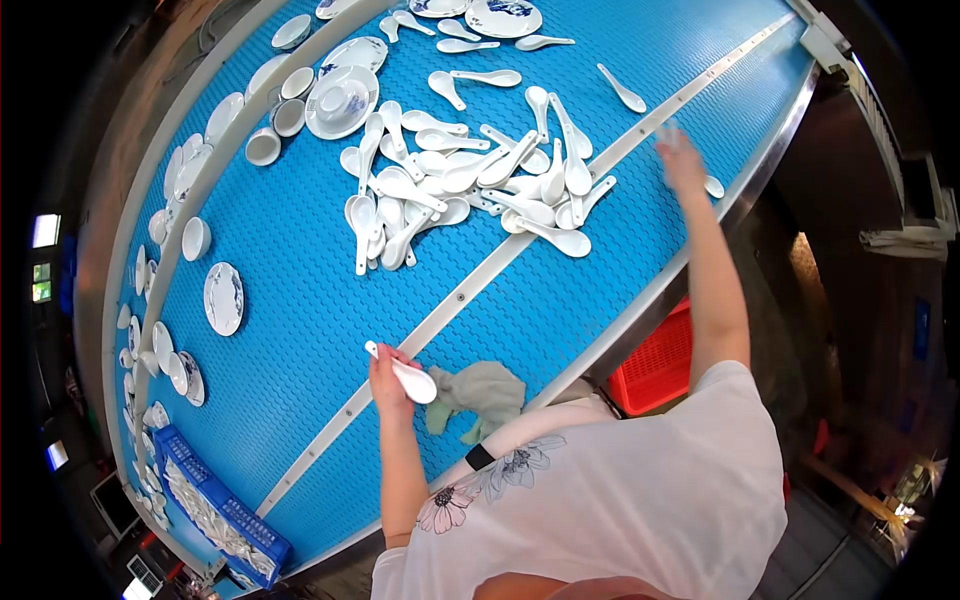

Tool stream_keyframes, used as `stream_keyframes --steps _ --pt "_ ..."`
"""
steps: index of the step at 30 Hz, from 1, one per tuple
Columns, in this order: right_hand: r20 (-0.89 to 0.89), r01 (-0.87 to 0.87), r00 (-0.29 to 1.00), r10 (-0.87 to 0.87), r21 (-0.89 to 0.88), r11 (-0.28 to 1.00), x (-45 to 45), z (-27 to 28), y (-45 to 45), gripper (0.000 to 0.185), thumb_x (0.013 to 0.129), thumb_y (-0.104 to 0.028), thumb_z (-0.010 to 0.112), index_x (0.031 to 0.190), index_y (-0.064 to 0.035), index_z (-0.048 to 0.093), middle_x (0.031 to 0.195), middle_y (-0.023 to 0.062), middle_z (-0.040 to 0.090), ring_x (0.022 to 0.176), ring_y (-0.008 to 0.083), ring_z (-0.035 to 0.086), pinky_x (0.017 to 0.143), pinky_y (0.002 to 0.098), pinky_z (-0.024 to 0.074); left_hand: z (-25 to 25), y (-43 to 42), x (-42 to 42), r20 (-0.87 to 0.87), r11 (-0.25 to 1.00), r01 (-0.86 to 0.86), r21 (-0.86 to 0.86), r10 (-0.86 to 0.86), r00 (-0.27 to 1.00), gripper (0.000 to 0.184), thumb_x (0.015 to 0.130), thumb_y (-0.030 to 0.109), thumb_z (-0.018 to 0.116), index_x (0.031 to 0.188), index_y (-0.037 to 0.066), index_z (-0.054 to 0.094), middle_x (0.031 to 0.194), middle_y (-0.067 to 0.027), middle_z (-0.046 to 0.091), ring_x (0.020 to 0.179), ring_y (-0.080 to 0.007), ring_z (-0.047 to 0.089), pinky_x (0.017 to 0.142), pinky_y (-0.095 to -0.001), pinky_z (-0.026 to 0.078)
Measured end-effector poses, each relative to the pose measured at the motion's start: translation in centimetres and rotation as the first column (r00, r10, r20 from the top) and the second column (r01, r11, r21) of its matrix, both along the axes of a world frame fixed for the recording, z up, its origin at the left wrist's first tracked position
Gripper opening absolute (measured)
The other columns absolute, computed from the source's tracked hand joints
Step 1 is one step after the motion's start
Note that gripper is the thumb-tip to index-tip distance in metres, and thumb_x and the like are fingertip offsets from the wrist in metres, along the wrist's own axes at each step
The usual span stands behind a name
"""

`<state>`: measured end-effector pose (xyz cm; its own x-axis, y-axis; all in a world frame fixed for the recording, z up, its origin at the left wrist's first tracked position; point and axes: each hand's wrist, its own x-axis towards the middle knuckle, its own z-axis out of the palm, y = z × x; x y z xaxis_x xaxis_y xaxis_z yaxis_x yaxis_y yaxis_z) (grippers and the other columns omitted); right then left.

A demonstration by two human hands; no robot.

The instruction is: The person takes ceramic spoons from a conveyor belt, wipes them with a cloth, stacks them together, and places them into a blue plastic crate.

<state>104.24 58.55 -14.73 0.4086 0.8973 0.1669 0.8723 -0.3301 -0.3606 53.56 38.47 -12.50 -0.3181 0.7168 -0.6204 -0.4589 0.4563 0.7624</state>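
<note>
My left hand (387, 375) is closed around a white ceramic soup spoon (415, 384), held over the blue belt near its dividing strip. A crumpled grey-green cloth (480, 395) lies on the belt just right of that hand. My right hand (680, 160) reaches out over the far right side of the belt. Its fingers are smeared by motion, so their state is unclear. Close by it lies a single white spoon (714, 187) at the belt's edge. A large heap of similar white spoons (440, 170) covers the middle of the belt.
A pale strip (460, 297) divides the blue belt (300, 380). Cups (263, 147), plates (224, 298) and bowls stand toward the left and far side. At the lower left sits a blue basket (275, 545) of spoons. Under the metal edge is a red crate (655, 365).
</note>
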Motion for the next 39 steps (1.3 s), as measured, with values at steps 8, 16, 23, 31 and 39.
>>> stream_keyframes --steps 8,16,23,31,39 --pt "0.137 -0.034 0.983 0.125 -0.528 0.848 7.0 4.1 -3.1 0.046 0.063 -0.022 0.071 0.105 -0.0089 0.056 0.101 0.0137 0.058 0.093 0.0299 0.055 0.079 0.0375 0.0424 -0.9 0.5 -0.6 -0.185 0.997 0.068 -0.045 -0.075 0.980 0.025 0.088 0.029 0.046 0.081 0.005 0.050 0.059 -0.0015 0.047 0.046 -0.0118 0.049 0.042 -0.0240 0.041" --pt "-0.157 -0.027 0.988 0.000 -0.176 0.984 2.8 2.9 6.8 0.045 0.071 -0.039 0.062 0.100 -0.0049 0.059 0.090 0.0165 0.062 0.085 0.0317 0.059 0.074 0.0394 0.0445 -0.6 1.3 -0.9 -0.195 0.988 0.101 -0.119 -0.123 0.973 0.026 0.087 0.028 0.048 0.079 0.003 0.051 0.055 -0.0026 0.048 0.043 -0.0137 0.050 0.040 -0.0250 0.040" --pt "0.279 -0.041 0.957 0.076 -0.130 0.991 -4.6 -1.3 13.1 0.044 0.072 -0.040 0.060 0.103 -0.0094 0.057 0.096 0.0137 0.055 0.092 0.0324 0.052 0.074 0.0427 0.0443 -1.0 0.9 -1.7 -0.129 0.987 0.114 -0.115 -0.129 0.983 0.027 0.086 0.027 0.049 0.082 0.001 0.054 0.056 -0.0035 0.050 0.044 -0.0147 0.052 0.040 -0.0257 0.041" --pt "0.172 -0.039 0.985 0.000 0.224 0.974 -9.8 -3.3 7.9 0.032 0.071 -0.027 0.060 0.097 -0.0089 0.057 0.097 0.0121 0.055 0.092 0.0319 0.050 0.079 0.0407 0.0406 -1.1 0.7 -1.3 -0.102 0.998 0.045 -0.049 -0.050 0.994 0.027 0.086 0.028 0.049 0.083 0.001 0.054 0.056 -0.0027 0.049 0.043 -0.0136 0.051 0.041 -0.0244 0.041" --pt "-0.596 0.205 0.800 0.074 0.387 0.899 -13.0 -2.6 -0.6 0.032 0.077 -0.023 0.059 0.100 -0.0015 0.056 0.100 0.0118 0.057 0.087 0.0254 0.055 0.075 0.0327 0.0431 -0.4 -1.5 -1.0 0.213 0.996 -0.078 0.041 0.067 0.975 0.032 0.087 0.035 0.047 0.082 0.004 0.051 0.056 0.0002 0.040 0.054 -0.0126 0.047 0.046 -0.0279 0.040"
